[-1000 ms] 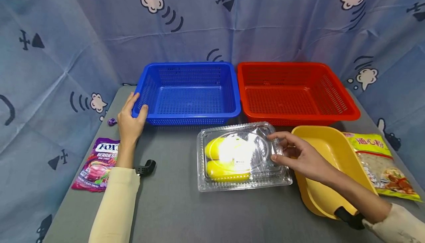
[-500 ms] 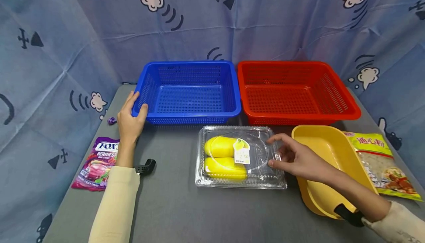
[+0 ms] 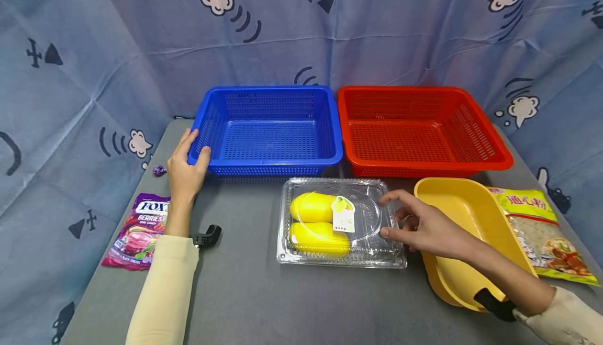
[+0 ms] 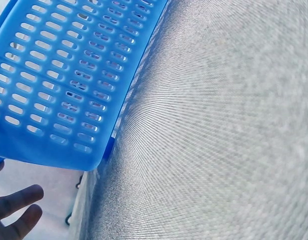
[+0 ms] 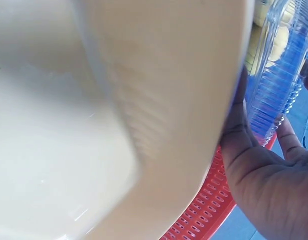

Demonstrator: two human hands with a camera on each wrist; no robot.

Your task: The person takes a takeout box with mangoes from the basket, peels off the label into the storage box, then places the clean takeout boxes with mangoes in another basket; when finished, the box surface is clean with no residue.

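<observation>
A clear plastic fruit box [image 3: 367, 253] lies flat on the table in front of the baskets. Inside are two yellow fruits [image 3: 320, 237] that look like mangoes, under a small white label [image 3: 344, 222]. My right hand [image 3: 426, 230] holds the box's right end, thumb and index finger on the lid edge, the other fingers bent and partly hidden. In the right wrist view, that box [image 5: 274, 85] shows between thumb and fingers. At the front left corner of the blue basket [image 3: 273, 169] rests my left hand [image 3: 186, 175], with relaxed, spread fingers [image 4: 23, 195] in the left wrist view.
A red basket [image 3: 428, 167] stands right of the blue one. Beneath my right forearm sits a yellow tub [image 3: 452, 282], beside a yellow food bag [image 3: 537, 230]. At left lie a purple candy bag [image 3: 141, 235] and a small purple wrapped candy [image 3: 159, 171]. A patterned curtain [image 3: 282, 20] hangs behind.
From slightly tilted, the fruit box has settled flat, shifting a little left with my right hand, and the lid's glare is gone. Over the last half second both hands stay still.
</observation>
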